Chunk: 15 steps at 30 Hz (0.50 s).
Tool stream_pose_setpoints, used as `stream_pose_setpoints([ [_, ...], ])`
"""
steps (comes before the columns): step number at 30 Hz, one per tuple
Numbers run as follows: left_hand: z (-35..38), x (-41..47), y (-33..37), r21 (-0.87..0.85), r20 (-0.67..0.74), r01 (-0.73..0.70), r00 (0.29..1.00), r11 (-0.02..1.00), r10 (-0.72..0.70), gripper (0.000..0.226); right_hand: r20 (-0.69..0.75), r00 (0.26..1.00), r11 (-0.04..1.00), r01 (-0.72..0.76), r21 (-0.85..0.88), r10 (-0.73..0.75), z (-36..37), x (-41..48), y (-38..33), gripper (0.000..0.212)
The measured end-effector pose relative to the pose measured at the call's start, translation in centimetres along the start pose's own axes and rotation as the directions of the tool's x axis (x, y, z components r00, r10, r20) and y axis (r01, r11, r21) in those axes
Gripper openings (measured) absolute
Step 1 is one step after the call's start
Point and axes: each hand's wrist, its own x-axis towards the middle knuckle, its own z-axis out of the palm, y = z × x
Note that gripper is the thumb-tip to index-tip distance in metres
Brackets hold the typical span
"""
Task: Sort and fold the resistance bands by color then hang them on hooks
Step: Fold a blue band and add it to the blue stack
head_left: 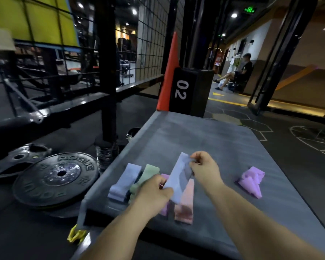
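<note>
1. The lavender band (178, 175) is stretched just above the grey platform (214, 139). The left hand (154, 192) pinches its near end and the right hand (204, 169) its far end (both clamped tight).
2. To fold it well, I would bring the ends together with the edges flush, then lay it beside the folded lavender band (124, 181).
3. The crumpled purple band (251, 181) lies well apart.
4. Readable writing: "ROGUE" on the weight plate (56, 177), "02" on the black box (182, 89).

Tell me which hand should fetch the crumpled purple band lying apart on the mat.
Right, probably. The crumpled purple band lies nearer the right hand; the left hand sits over the folded row. Both pinch the lavender band.
</note>
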Motion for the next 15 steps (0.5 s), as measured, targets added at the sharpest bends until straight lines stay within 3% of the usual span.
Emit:
stream_pose_setpoints([
  [7, -4.7, 1.6, -4.2, -0.088, -0.156, 0.148, 0.975, 0.985, -0.160, 0.032, 0.103, 0.993, 0.998, 0.062, -0.012, -0.061, 7.6, 1.1, -2.5, 0.027],
  [15, -8.0, 2.4, -7.6, -0.067, -0.207, 0.285, 0.934, 0.956, -0.292, 0.006, 0.232, 0.972, 0.992, 0.063, -0.113, -0.035, 13.7, 2.1, -2.9, 0.023],
])
